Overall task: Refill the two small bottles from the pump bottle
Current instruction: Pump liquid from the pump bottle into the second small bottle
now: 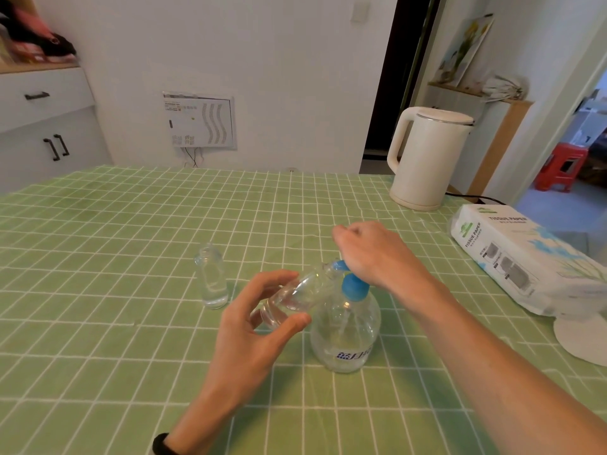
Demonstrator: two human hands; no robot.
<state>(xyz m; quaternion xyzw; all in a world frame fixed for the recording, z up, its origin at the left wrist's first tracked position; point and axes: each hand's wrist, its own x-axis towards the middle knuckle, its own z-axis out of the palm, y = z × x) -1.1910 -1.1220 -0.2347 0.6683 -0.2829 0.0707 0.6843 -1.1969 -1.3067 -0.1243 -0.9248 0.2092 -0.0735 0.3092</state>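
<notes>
Left hand (pixel 249 326) grips a tilted small bottle (pixel 295 298), mouth at the blue spout (pixel 340 266) of the pump bottle (pixel 345 333); right hand (pixel 371 254) covers its top, fingers curled, grip hidden. Second bottle (pixel 212 279) stands left on checked cloth (pixel 98 290); kettle (pixel 427 159) and tissue pack (pixel 512 257) far right.
</notes>
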